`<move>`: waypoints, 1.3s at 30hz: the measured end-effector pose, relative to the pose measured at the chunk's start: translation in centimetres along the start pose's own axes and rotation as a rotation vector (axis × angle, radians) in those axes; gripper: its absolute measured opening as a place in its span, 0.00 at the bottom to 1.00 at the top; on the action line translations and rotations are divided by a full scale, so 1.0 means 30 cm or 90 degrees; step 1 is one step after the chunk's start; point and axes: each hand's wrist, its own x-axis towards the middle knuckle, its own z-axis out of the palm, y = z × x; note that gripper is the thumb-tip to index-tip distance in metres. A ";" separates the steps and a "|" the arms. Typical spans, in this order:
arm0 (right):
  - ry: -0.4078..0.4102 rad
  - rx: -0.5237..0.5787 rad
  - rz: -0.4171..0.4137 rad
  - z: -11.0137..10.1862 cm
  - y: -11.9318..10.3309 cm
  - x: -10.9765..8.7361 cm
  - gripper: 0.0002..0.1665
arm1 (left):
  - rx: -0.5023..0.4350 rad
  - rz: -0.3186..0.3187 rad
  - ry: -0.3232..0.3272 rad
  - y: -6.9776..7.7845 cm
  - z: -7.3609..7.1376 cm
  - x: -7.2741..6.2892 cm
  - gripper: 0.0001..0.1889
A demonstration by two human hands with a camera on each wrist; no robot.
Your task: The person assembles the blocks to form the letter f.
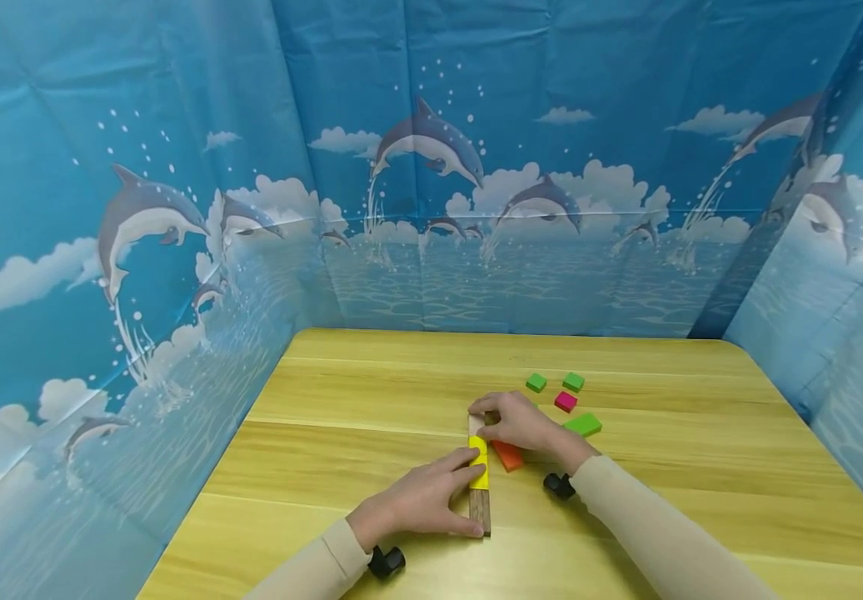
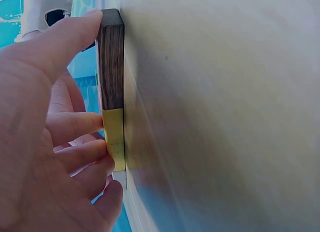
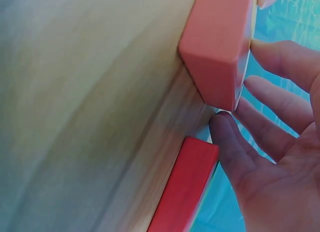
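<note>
A dark brown wooden block (image 1: 480, 510), a yellow piece (image 1: 480, 482) and a pale wooden block (image 1: 476, 424) lie end to end in one straight row. My left hand (image 1: 431, 497) is beside the row: its thumb touches the near end of the brown block, and fingertips rest against the yellow (image 2: 114, 142). At the far end my right hand (image 1: 516, 423) pinches the pale block between thumb and fingers. Just below that hand lies an orange block (image 1: 509, 457), partly hidden by it, close to the row's right side.
A longer green block (image 1: 584, 425) lies right of my right hand. Behind it are a magenta block (image 1: 566, 402) and two small green blocks, one left (image 1: 536, 382) and one right (image 1: 573, 382). The wooden table (image 1: 311, 417) is bordered by a blue dolphin-print curtain (image 1: 431, 275).
</note>
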 end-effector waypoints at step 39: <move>0.132 0.095 0.069 -0.028 -0.023 -0.195 0.31 | -0.016 -0.002 0.006 0.002 -0.003 -0.009 0.49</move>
